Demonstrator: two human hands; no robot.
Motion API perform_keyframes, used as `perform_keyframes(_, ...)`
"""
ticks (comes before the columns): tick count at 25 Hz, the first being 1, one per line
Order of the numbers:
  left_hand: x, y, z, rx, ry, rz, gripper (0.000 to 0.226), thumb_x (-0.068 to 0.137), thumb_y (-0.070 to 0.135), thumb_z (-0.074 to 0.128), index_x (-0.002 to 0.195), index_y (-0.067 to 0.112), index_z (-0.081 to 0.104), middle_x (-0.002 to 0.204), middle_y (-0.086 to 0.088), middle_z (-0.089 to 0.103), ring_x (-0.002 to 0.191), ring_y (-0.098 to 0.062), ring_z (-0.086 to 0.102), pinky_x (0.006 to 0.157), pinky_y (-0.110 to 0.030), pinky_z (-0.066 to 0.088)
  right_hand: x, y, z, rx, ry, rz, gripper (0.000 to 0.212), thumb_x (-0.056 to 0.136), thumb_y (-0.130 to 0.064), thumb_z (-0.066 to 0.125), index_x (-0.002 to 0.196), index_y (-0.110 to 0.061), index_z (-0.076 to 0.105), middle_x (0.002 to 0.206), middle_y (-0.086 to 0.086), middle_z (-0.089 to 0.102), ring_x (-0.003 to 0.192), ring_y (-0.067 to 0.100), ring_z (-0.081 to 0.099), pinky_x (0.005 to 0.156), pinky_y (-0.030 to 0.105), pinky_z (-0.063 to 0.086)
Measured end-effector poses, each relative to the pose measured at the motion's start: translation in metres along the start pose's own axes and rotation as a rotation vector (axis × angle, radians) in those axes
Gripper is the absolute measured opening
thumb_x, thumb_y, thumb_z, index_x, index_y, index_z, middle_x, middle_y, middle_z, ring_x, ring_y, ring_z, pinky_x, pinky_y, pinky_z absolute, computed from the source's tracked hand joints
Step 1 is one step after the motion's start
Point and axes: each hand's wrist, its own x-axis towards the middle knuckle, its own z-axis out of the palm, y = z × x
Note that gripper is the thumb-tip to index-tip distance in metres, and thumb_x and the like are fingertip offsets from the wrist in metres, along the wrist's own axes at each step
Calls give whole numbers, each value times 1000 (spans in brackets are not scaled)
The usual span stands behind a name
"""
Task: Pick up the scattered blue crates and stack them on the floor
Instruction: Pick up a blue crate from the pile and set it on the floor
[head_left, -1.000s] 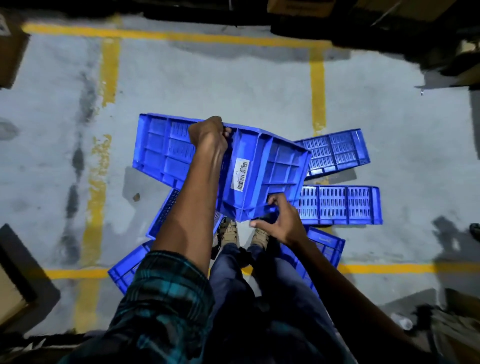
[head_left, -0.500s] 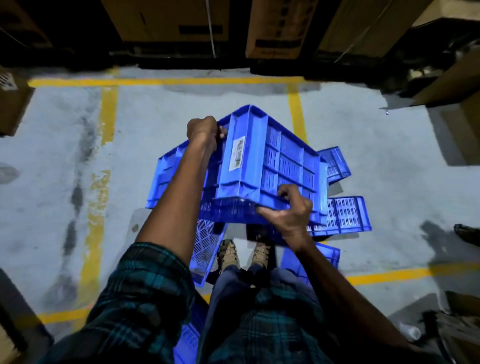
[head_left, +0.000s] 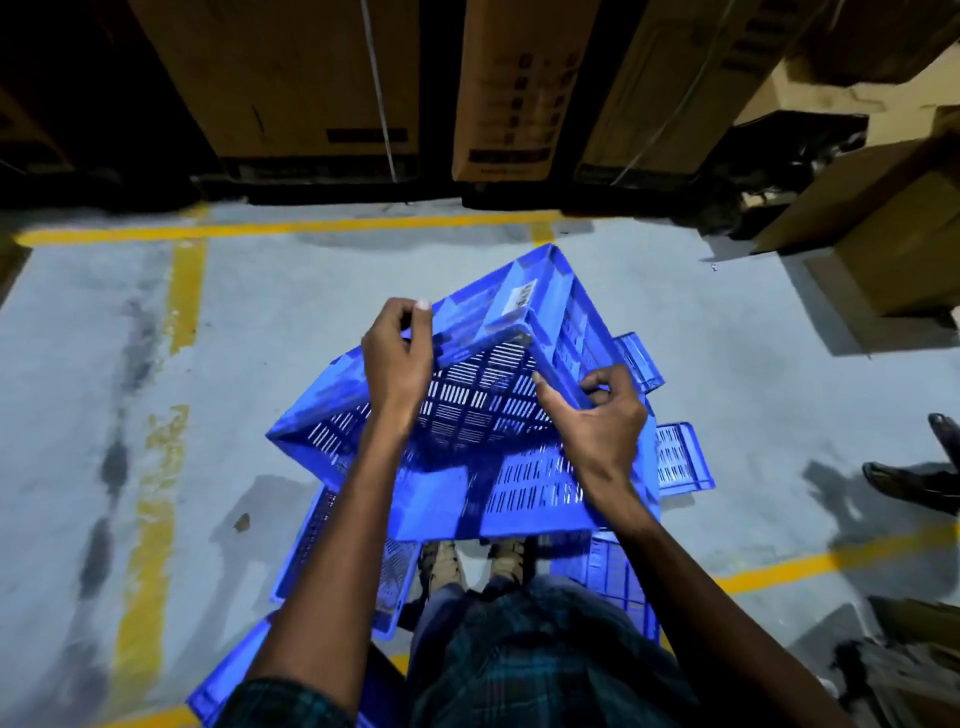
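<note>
The left hand (head_left: 397, 358) grips the far-left rim of a blue crate (head_left: 498, 395), and the right hand (head_left: 597, 421) curls round its right edge. The crate is held tilted above the floor (head_left: 260, 332). More crates (head_left: 680, 457) lie scattered beneath, around the person's 2 shoes (head_left: 441, 564).

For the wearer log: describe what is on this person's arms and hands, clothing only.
Both forearms are bare. The left hand and right hand wear no gloves; no watch or ring shows. A dark teal-and-black plaid fabric sleeve is pushed up past the left elbow. The right sleeve is out of view; the same plaid covers the torso.
</note>
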Motion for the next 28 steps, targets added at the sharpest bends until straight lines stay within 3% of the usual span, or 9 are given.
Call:
perform_keyframes(3, -19, -14, -7, -16, 65, 53, 25, 100, 31, 49, 110, 10, 59, 107, -3, 65, 95, -15, 59, 87, -39, 49, 1, -18, -5, 17, 56, 19, 54, 59, -59, 82, 75, -20, 48, 64, -9, 50, 56, 10, 47, 57, 40, 47)
perform_keyframes(6, -20, -17, -19, 2, 166, 121, 46, 98, 29, 52, 135, 5, 42, 136, 0, 47, 128, -18, 46, 110, -24, 34, 10, -45, -14, 38, 110, -17, 56, 58, -61, 82, 74, -18, 49, 60, -10, 46, 53, 8, 43, 58, 36, 44)
perform_keyframes(8, -15, -23, -28, 59, 196, 162, 57, 97, 33, 53, 141, 1, 34, 141, 0, 38, 135, -18, 39, 114, -21, 26, 15, -61, -24, 65, 143, -39, 56, 59, -60, 83, 74, -16, 50, 57, -11, 43, 49, 5, 39, 55, 28, 39)
perform_keyframes(11, -5, -54, -42, 115, 249, 115, 69, 95, 38, 57, 144, -1, 28, 149, -13, 34, 142, -26, 33, 119, -30, 24, 17, -72, -37, 164, 165, -32, 55, 62, -55, 84, 74, -13, 50, 53, -10, 38, 43, 4, 35, 48, 20, 30)
perform_keyframes(18, 11, -113, -66, 246, 284, -180, 88, 87, 47, 64, 142, -10, 24, 149, -31, 27, 141, -49, 24, 113, -53, 29, 22, -63, -47, 452, 140, 145, 55, 56, -70, 82, 62, -31, 43, 61, 9, 35, 54, 21, 33, 46, 49, 36)
perform_keyframes(21, 37, -105, -70, 175, 398, -320, 94, 86, 52, 64, 147, -5, 21, 155, -27, 19, 144, -44, 20, 110, -55, 29, 26, -57, -54, 571, 93, 174, 60, 50, -69, 84, 64, -30, 41, 59, 13, 34, 45, 14, 33, 42, 30, 30)
perform_keyframes(23, 56, -103, -73, 58, 438, -400, 82, 88, 50, 63, 143, -1, 31, 149, -27, 35, 136, -44, 38, 106, -54, 34, 29, -56, -54, 624, 48, 172, 65, 50, -66, 85, 68, -26, 38, 59, 16, 34, 42, 13, 31, 41, 23, 28)
perform_keyframes(26, 75, -103, -79, -9, 361, -488, 54, 98, 47, 48, 115, -4, 55, 119, -31, 61, 110, -47, 58, 94, -51, 45, 52, -55, -48, 551, 84, 172, 59, 55, -66, 85, 66, -29, 41, 62, 20, 38, 51, 23, 34, 46, 34, 32)
perform_keyframes(28, 73, -103, -78, -1, 356, -528, 52, 100, 47, 39, 108, -2, 55, 112, -31, 62, 105, -47, 59, 90, -51, 47, 75, -55, -40, 472, 148, 189, 51, 57, -67, 84, 65, -33, 46, 59, 25, 43, 52, 26, 39, 49, 41, 36)
